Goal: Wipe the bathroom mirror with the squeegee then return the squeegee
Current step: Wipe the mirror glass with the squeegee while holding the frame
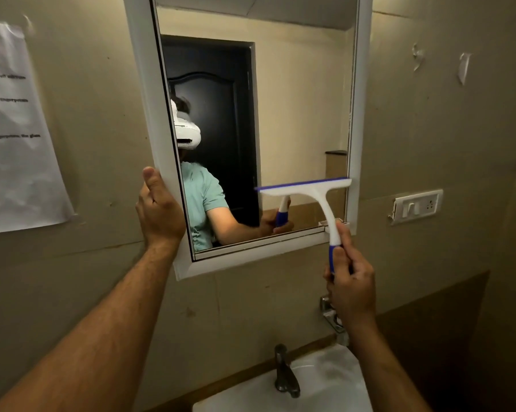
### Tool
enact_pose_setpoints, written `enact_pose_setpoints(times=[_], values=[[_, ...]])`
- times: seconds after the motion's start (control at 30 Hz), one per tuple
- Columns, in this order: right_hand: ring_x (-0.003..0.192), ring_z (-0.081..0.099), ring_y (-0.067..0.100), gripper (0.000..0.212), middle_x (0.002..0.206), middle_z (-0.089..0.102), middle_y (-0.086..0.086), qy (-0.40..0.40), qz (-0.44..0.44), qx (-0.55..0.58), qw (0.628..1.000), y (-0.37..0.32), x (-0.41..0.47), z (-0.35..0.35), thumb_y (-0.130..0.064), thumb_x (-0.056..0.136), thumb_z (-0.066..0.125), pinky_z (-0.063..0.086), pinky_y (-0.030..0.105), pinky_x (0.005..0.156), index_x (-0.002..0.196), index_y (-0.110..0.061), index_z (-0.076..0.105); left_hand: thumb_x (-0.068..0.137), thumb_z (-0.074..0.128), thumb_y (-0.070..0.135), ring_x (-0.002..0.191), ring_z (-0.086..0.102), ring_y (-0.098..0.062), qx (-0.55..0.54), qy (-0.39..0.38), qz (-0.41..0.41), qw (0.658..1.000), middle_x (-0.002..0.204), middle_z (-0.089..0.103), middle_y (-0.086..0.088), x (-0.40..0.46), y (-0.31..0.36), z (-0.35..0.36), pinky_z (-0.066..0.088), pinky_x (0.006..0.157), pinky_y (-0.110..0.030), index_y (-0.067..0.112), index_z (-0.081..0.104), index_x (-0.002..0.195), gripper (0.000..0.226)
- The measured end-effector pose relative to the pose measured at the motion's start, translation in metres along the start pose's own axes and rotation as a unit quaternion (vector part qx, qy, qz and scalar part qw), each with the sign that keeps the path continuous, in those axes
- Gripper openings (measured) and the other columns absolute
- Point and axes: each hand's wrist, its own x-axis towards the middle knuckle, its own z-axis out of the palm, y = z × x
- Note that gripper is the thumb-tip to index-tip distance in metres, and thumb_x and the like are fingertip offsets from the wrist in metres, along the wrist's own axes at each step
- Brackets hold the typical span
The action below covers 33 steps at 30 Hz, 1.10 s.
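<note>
Both hands busy: right (350,278) grips squeegee (313,197) (left (158,209) steadies mirror (295,114)).

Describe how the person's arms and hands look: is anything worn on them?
Both forearms are bare, with no sleeves in direct view. The left hand and right hand wear no gloves, and no rings, watch or bands show. In the mirror the reflection shows a light teal short-sleeved shirt whose sleeve ends above the elbow.
</note>
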Motion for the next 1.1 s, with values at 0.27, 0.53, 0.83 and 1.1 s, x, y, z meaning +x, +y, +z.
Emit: enact_pose_setpoints(times=[0.27,0.53,0.83,1.1], values=[[0.068,0.051,0.027,0.041,0.084,0.060,0.006,-0.008,0.042,-0.010,0.999,0.019,-0.034,-0.013,-0.020,0.099,0.045,0.049,0.033,0.054,0.124,-0.052,0.048,0.105,0.020,0.038,0.094,0.055,-0.026,-0.007,0.002,-0.017,1.000,0.101,0.061,-0.016,-0.006,0.006,-0.002,0.029,0.070,-0.013,0.005,0.062,0.111,0.054],[0.067,0.051,0.019,0.041,0.092,0.060,0.008,-0.017,0.025,0.003,1.000,0.003,-0.004,-0.010,-0.025,0.099,0.044,0.047,0.024,0.051,0.125,-0.056,0.047,0.105,0.020,0.039,0.088,0.048,-0.014,0.002,0.000,-0.011,1.000,0.089,0.056,0.006,-0.004,0.006,-0.001,0.033,0.079,-0.023,0.004,0.062,0.114,0.055],[0.064,0.051,0.018,0.039,0.080,0.058,0.012,-0.026,0.015,0.002,1.000,-0.013,-0.015,-0.008,-0.036,0.093,0.045,0.047,0.029,0.052,0.128,-0.054,0.047,0.105,0.020,0.038,0.075,0.039,-0.016,0.007,-0.009,-0.023,1.000,0.070,0.040,0.011,-0.005,0.007,-0.002,0.029,0.074,-0.027,0.016,0.059,0.087,0.049],[0.067,0.052,0.020,0.043,0.094,0.062,0.001,-0.009,0.028,0.019,0.999,-0.002,-0.006,-0.003,-0.022,0.099,0.044,0.049,0.029,0.052,0.126,-0.055,0.049,0.105,0.020,0.039,0.101,0.052,-0.034,-0.006,-0.009,-0.002,1.000,0.104,0.063,-0.022,0.001,0.002,-0.002,0.037,0.090,-0.035,0.004,0.063,0.103,0.055]])
